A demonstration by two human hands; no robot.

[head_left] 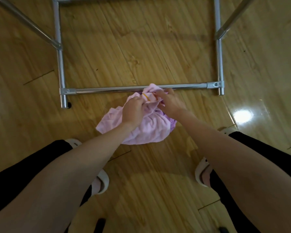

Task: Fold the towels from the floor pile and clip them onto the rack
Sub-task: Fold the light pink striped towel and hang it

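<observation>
Both hands [133,109] [170,104] grip towel pile [146,130] touching rack bar [107,89].

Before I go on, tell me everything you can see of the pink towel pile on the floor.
The crumpled pale pink towel pile, soft terry-like cloth with a darker purple layer showing at its right edge, lies bunched on the wooden plank floor against the silver metal rack's base bar. The left hand and right hand both grip its top folds.

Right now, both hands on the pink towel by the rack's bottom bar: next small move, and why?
Probably lift the pink towel up off the floor and pull its top edge apart. The left hand and right hand both pinch bunched cloth near the rack's bottom bar, and the towel is crumpled, so it needs spreading before any fold.
</observation>
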